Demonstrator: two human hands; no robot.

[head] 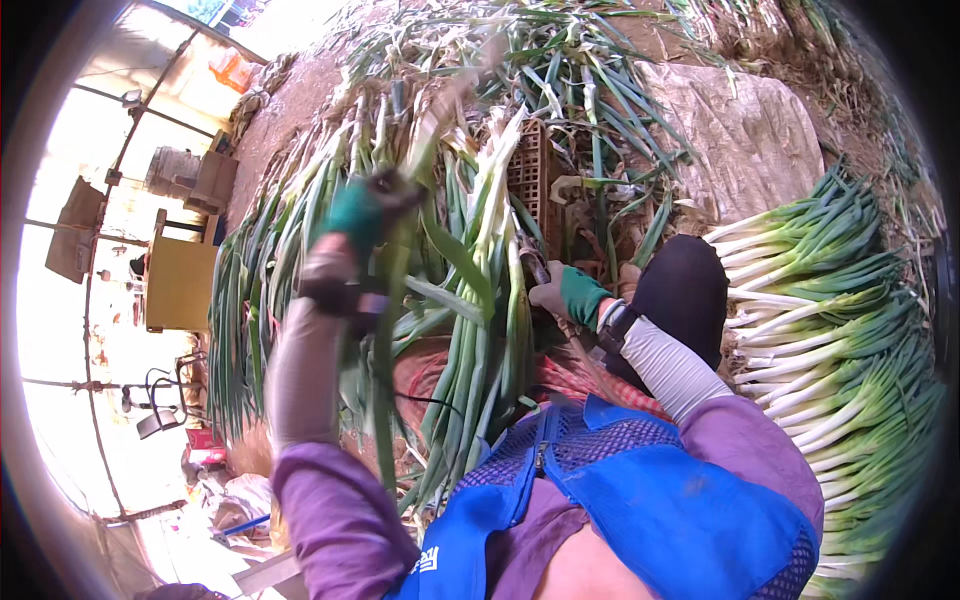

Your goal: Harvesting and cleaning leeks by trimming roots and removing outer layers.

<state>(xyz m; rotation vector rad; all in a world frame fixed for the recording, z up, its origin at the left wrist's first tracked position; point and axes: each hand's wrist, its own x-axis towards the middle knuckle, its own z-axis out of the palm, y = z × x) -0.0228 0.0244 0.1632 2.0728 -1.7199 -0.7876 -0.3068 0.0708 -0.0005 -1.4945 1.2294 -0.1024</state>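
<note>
My left hand [375,206], in a green and dark glove, is blurred and closed around a large green onion [427,150], whose long leaves hang past my forearm. To its right, my right hand [559,291], in a grey and green glove, grips a metal air gun [534,264] with a hose [581,352] running back toward my lap. Between the hands lies a bunch of untrimmed green onions [491,202], white ends pointing away, leaves draped toward me. A brown plastic crate [529,176] stands just beyond my right hand.
Cleaned green onions [810,330] lie in a long row at the right. More untrimmed ones [277,247] are heaped at the left. Loose leaves and peelings [562,45] litter the ground ahead, beside a pale woven sheet [742,135]. A yellow board [180,281] stands far left.
</note>
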